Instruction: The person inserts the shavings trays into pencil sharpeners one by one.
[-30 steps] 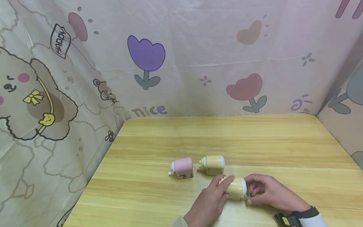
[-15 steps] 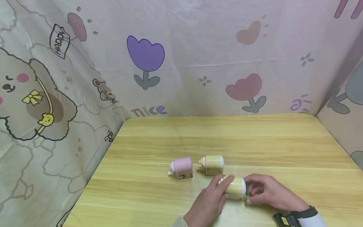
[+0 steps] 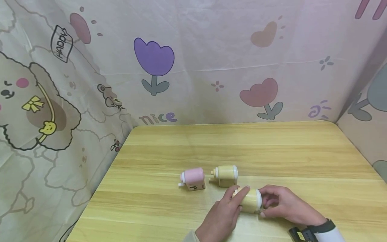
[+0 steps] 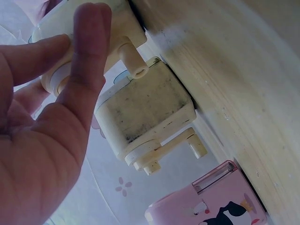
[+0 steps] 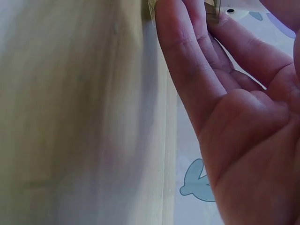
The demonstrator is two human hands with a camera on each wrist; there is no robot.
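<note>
My left hand (image 3: 220, 215) grips a yellow hand-crank pencil sharpener (image 3: 250, 200) from its left side, thumb and fingers on the body. At its white-rimmed right end, the curled fingers and thumb of my right hand (image 3: 282, 204) pinch a small clear drawer (image 5: 213, 10), mostly hidden by the fingers. Just behind stands a second yellow pencil sharpener (image 3: 227, 176), its crank toward the left. A pink pencil sharpener (image 3: 194, 178) with a penguin picture sits to its left. In the left wrist view the held sharpener's crank handle (image 4: 133, 60) sticks out past the fingers.
All the sharpeners stand on a wood-grain table (image 3: 151, 205). A patterned cloth (image 3: 199, 43) hangs behind the table and along both sides. A black strap (image 3: 321, 228) with a small device is on the right wrist.
My right hand has moved slightly left toward the held sharpener, and the clear drawer now shows less at its end. My left hand keeps its grip; the other two sharpeners stay put.
</note>
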